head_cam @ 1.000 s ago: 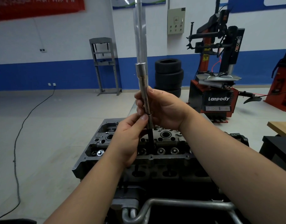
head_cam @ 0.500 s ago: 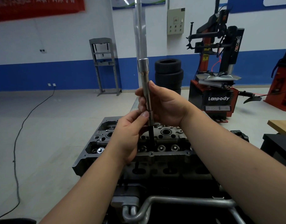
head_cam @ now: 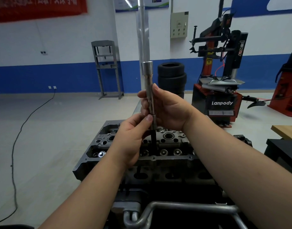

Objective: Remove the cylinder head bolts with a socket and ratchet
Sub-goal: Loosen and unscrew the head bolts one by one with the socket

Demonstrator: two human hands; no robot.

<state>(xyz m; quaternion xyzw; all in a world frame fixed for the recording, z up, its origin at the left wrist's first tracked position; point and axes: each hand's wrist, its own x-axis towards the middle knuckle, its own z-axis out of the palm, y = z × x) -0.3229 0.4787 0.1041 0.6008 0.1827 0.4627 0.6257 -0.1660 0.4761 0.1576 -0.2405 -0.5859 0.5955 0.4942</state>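
1. Fingers first: left hand (head_cam: 132,139) pinches the tool shaft, thumb tip (head_cam: 148,117) pressed at the joint where the chrome extension bar (head_cam: 150,98) meets the darker socket (head_cam: 154,123). The other left fingers are curled behind it; I can't tell exactly how they lie.
2. Right hand (head_cam: 168,111) wraps the extension bar from the right. I see fingers curled round it, fingertips showing left of the bar, thumb up along its right side.
3. Extension bar stands almost upright between both hands. It has a wider collar (head_cam: 147,67) above the hands, and a long blurred shaft carries on up out of frame. The ratchet head is not visible to me.
4. Below the socket a thin dark rod (head_cam: 153,141) drops toward the cylinder head (head_cam: 168,146). Whether it is a bolt shank I can't tell; its lower end is hidden among the castings.
5. Cylinder head sits directly under the hands, centre frame, with round bores and valve springs on top and ports on the near face.
6. Near edge: a grey metal tube frame (head_cam: 183,207) runs across below the engine.
7. Further out: stacked tyres (head_cam: 171,76) behind the hands, a red-and-black tyre changer (head_cam: 221,90) at right, a grey press frame (head_cam: 107,68) against the blue-striped wall.
8. A black cable (head_cam: 18,142) snakes over the floor at left; a wooden table corner (head_cam: 285,131) at right.
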